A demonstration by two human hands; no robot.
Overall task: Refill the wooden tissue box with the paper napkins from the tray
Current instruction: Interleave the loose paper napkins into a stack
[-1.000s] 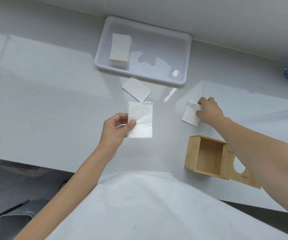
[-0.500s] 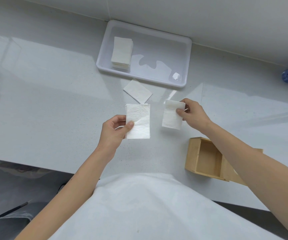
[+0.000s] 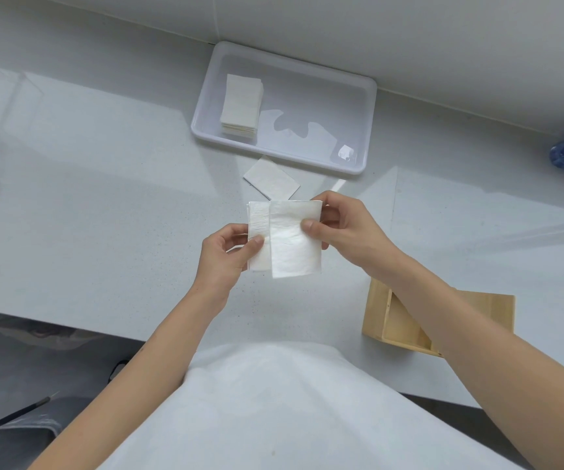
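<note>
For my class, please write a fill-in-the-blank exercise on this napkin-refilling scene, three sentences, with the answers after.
1. The stack of napkins sits in the white ____.
2. The right hand lays its napkin over the napkins held by the ____ hand.
3. The wooden box holds ____ napkins so far.

Answers: tray; left; no

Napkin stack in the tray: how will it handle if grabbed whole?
The napkin stack is probably light and soft: thin folded sheets. Its layers look loose at the near edge, so it may shear or fan unless pinched from both faces. The napkins in the hands keep flat when held by an edge, so folded ones seem fairly self-supporting.
</note>
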